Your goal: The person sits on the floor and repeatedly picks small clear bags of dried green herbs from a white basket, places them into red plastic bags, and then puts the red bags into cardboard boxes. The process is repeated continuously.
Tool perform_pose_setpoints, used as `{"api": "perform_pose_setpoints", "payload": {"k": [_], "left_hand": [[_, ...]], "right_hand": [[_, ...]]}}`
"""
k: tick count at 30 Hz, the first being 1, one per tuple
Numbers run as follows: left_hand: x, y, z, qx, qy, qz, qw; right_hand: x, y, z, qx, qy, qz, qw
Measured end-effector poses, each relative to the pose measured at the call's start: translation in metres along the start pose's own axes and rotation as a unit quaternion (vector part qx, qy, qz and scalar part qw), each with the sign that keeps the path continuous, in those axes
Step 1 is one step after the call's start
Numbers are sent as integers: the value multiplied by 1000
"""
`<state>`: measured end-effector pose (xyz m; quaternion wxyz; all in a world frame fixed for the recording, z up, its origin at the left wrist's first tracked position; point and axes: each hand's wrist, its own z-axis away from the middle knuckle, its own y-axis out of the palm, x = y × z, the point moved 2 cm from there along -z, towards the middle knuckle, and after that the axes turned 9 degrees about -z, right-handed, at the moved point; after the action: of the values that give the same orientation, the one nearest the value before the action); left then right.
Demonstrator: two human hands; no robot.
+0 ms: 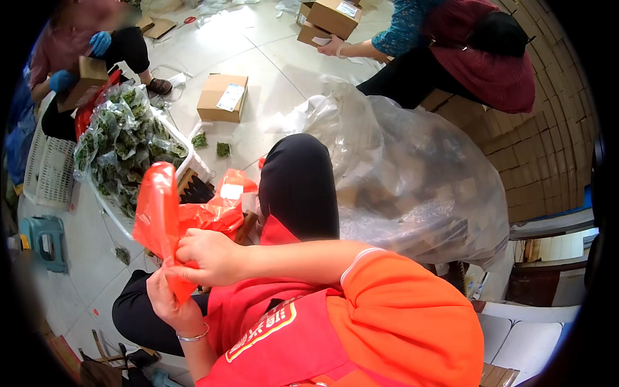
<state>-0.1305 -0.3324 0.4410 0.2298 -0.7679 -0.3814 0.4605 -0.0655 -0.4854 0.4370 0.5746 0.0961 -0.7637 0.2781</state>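
Note:
A red plastic bag point(157, 213), its upper part puffed out, is pinched at its lower end between my two hands. My left hand point(169, 295), with a silver bangle on the wrist, grips it from below; my right hand point(210, 256) closes on it just above. More red plastic point(213, 210) lies crumpled beyond my hands, beside my knee. Left of that stands a white plastic basket point(191, 159) heaped with clear packets of dried green leaves point(130, 130). Two small green packets point(223, 149) lie on the floor beside the basket.
A taped cardboard box point(220, 99) with a label sits on the tiles ahead. A large clear plastic sack point(411, 179) bulges at my right. One co-worker with blue gloves point(63, 81) sits upper left; another handles boxes point(333, 19) upper right. Cardboard stacks point(541, 140) line the right side.

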Motion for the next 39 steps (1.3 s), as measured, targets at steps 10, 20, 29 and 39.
{"api": "perform_pose_setpoints", "payload": {"k": [10,20,29,39], "left_hand": [[-12,11,3,81,-92,93,988],[19,24,24,0,-455,632,627],[103,-37,25,-67,-440,746,495],[52,-11,-21,73,-415,690,589]], "right_hand": [[-43,-1,1,-167,83,-374,909],[-23,-1,0,-89,153,-245,953],[-64,-81,22,-126,72,279,949],[-68,4,-29,61,82,-17,995]]}}
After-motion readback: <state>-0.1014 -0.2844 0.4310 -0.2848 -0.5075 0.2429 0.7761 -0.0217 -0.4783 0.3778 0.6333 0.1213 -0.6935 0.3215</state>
